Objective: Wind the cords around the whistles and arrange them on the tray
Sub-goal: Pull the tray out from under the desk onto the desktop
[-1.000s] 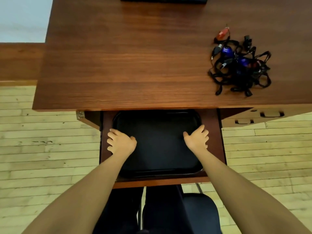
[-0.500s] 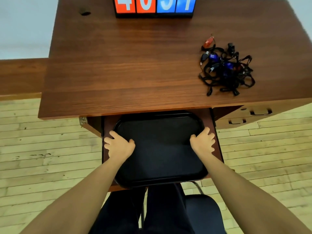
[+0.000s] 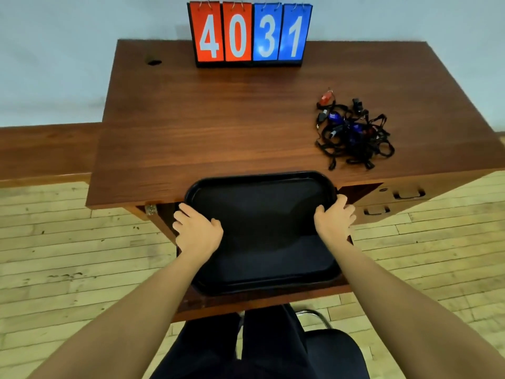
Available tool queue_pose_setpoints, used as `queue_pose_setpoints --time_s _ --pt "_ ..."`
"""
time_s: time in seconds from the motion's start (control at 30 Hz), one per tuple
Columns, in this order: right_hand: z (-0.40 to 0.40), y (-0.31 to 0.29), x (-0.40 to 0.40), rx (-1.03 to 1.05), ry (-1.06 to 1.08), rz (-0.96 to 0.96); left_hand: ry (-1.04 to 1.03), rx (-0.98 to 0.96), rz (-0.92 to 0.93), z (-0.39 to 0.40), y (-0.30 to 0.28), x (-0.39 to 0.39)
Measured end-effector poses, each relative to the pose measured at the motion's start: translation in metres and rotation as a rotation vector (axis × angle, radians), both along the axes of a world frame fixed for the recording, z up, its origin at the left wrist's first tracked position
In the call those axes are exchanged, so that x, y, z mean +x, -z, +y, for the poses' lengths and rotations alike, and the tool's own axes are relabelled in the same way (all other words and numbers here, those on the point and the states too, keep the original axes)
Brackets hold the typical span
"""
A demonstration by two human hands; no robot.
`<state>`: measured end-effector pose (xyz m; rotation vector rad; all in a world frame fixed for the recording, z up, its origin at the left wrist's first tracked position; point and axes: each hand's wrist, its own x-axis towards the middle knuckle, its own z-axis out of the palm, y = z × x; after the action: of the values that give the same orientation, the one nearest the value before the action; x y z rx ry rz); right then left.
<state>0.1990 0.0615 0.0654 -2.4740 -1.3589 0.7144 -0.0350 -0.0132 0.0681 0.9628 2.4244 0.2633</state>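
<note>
Whistles [image 3: 352,132] lie beyond right hand [image 3: 334,217], which grips tray [image 3: 259,177].

Scoreboard [image 3: 250,34] at desk [image 3: 218,127] rear centre. Whistle pile [image 3: 352,132] on desk, right. Tray [image 3: 259,177] before desk front edge, above open drawer [image 3: 259,305].

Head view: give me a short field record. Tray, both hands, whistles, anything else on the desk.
tray: black tray, held over the open drawer, its far edge at the desk's front edge
left hand: left hand grips the tray's left rim
right hand: right hand grips the tray's right rim
whistles: whistles in a tangled pile with black cords, on the desk's right side, none wound
desk: brown wooden desk
other: scoreboard at the desk's back edge, reading 40 31
</note>
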Motion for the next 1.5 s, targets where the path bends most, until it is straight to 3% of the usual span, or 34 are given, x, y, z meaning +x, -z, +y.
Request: queue_pose_setpoints --time_s 0.43,0.9,1.3,1.5 --pt "0.099 -0.008 -0.038 0.007 -0.11 0.136 0.006 -0.022 0.088 0.099 -0.011 -0.044" --pt "0.195 0.004 -0.052 -0.019 -0.154 0.085 -0.001 -0.038 0.136 0.189 -0.003 -0.041" --pt "0.217 0.009 -0.069 0.006 -0.212 0.033 0.055 -0.044 0.161 0.205 0.008 -0.045" --pt "0.217 0.003 -0.065 0.012 -0.213 0.106 0.112 -0.014 0.102 0.204 0.003 -0.055"
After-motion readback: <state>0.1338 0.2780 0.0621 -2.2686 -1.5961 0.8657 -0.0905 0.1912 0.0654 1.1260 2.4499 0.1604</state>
